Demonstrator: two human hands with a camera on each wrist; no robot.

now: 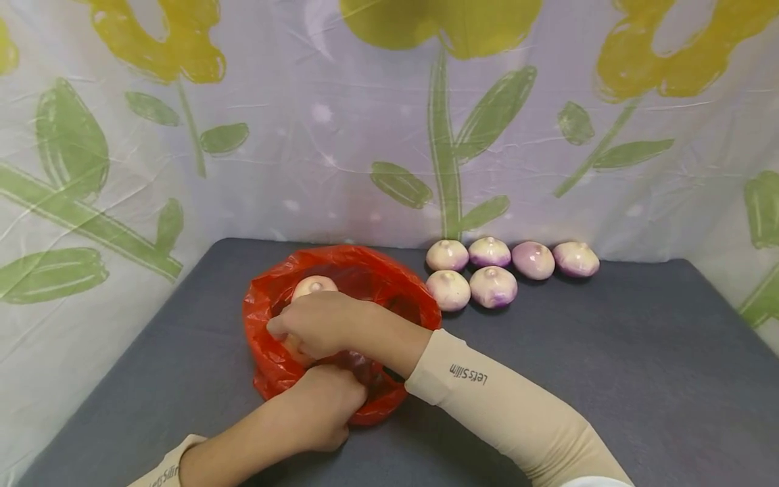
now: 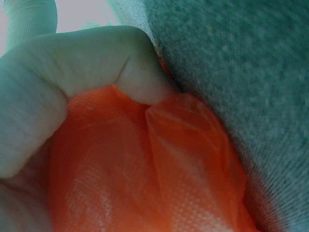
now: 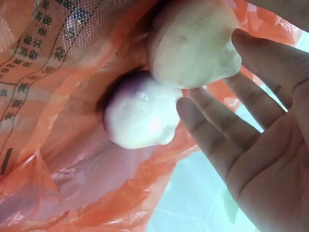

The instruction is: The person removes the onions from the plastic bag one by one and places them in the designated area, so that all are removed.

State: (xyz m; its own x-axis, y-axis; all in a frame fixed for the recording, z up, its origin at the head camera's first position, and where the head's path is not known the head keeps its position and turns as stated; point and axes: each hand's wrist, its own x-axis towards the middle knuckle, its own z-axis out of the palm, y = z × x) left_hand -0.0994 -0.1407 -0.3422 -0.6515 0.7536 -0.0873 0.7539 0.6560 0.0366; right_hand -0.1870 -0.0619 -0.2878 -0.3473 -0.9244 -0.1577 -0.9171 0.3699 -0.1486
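A red plastic bag (image 1: 258, 338) stands with its mouth spread wide on the dark table. My left hand (image 1: 322, 406) grips the near part of its rim, and the left wrist view shows curled fingers on the crumpled red plastic (image 2: 116, 164). Over the bag's mouth is my right hand (image 1: 325, 321). In the right wrist view its fingers (image 3: 256, 101) are spread and fairly straight, with fingertips at a purple-and-white turnip (image 3: 193, 48). A second turnip (image 3: 140, 113) sits right beside it, inside the bag. From above, one turnip (image 1: 314, 285) shows past my right hand.
Several turnips (image 1: 493, 287) stand in two rows on the table, right of the bag and near the back. A cloth printed with flowers (image 1: 304, 135) hangs behind the table (image 1: 548, 372). My right forearm crosses over the bag's right rim.
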